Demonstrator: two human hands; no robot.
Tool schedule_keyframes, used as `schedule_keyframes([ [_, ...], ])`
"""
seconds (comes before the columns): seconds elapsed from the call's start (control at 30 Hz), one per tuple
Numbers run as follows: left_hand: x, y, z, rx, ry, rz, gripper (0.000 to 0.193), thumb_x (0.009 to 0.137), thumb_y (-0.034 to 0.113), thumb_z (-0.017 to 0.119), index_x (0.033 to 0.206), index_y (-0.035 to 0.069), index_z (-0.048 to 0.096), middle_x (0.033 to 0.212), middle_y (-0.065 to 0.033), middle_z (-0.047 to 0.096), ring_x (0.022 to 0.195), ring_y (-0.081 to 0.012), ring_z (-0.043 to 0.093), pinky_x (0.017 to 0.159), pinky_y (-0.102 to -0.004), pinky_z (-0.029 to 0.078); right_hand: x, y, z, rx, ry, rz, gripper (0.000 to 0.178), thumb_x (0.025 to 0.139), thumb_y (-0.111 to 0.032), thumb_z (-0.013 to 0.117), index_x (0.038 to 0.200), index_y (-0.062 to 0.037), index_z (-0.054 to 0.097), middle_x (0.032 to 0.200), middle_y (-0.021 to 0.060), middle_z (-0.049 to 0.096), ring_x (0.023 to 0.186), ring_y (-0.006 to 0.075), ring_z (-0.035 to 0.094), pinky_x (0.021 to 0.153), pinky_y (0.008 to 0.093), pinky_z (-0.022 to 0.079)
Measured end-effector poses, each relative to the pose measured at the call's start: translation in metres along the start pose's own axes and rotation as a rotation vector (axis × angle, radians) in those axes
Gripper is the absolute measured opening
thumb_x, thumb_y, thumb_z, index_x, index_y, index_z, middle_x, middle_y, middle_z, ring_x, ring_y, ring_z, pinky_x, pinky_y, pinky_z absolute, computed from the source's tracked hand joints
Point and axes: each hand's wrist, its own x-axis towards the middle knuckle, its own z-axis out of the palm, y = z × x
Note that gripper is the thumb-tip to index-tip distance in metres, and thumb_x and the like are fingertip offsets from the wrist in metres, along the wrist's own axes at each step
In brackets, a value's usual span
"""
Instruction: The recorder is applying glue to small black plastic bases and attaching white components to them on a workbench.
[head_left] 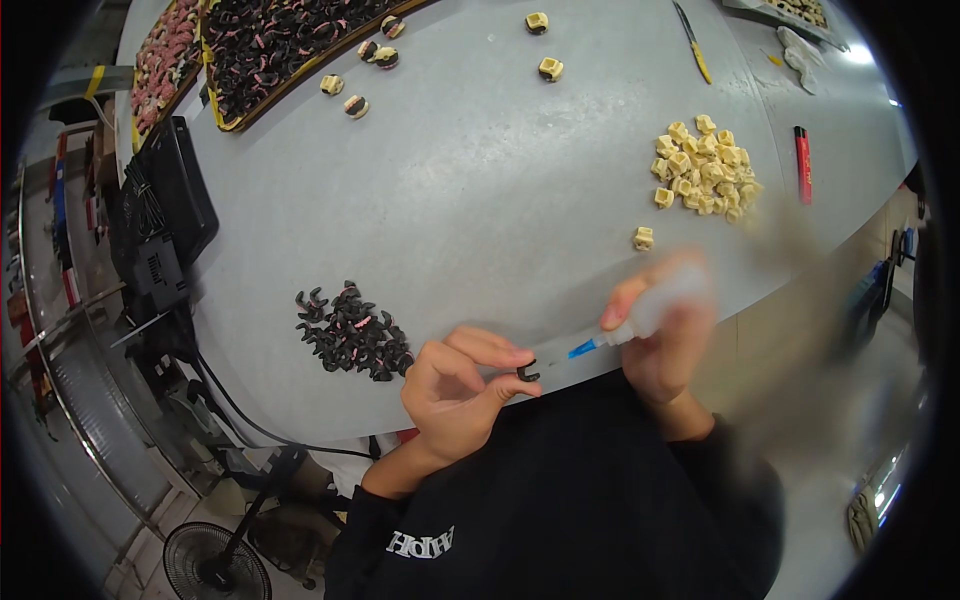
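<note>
Between the thumb and fingers of my left hand [455,390] is a small black curved piece [529,372], its open side turned to the right. My right hand [662,340] grips a whitish squeeze bottle [675,300], smeared by motion. The bottle's blue tip [582,349] points left toward the curved piece, a short gap apart from it. Left of my left hand lies a pile of similar black curved pieces [350,332], some showing pink. Beyond my right hand sit a single cream piece [643,238] and a heap of cream pieces [705,168].
Trays of black-and-pink pieces [280,50] and pink pieces [168,50] occupy the far left. Several cream-and-black pieces [386,57] are scattered nearby. A yellow-handled knife [697,48] and a red-and-black stick-shaped item [803,165] lie at far right. A black device [180,190] stands along the left edge.
</note>
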Motion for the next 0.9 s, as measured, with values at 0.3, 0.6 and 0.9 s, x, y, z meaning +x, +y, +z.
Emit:
schedule_keyframes([
  [0.3,-0.001,0.0,0.0,-0.052,0.012,0.031,0.041,0.063,-0.016,0.071,0.074,0.005,0.037,0.084,-0.0181,0.062,0.08,-0.0242,0.06,0.065,-0.0325,0.052,0.006,-0.016,-0.016,-0.319,-0.039,-0.242,0.036,0.079,0.001,0.063,0.102,-0.0043,0.035,0.094,0.0213,0.061,0.074,0.019,0.06,0.069,0.0276,0.049],
  [0.6,-0.004,0.002,0.005,0.045,0.086,0.059,0.041,0.063,-0.011,0.074,0.074,0.006,0.037,0.081,-0.0147,0.061,0.078,-0.0231,0.059,0.067,-0.0328,0.05,0.005,-0.006,-0.015,-0.55,-0.142,-0.178,0.041,0.073,0.006,0.068,0.1,-0.0042,0.038,0.109,0.0212,0.059,0.099,0.0209,0.059,0.08,0.0291,0.048],
  [0.9,-0.006,0.002,0.004,0.042,0.097,0.016,0.044,0.065,-0.003,0.076,0.077,0.008,0.036,0.082,-0.0111,0.059,0.08,-0.0199,0.054,0.077,-0.032,0.044,0.004,-0.023,-0.031,-0.64,-0.212,-0.313,0.043,0.072,0.003,0.07,0.104,-0.0033,0.043,0.112,0.0193,0.057,0.101,0.0235,0.057,0.085,0.0322,0.045],
])
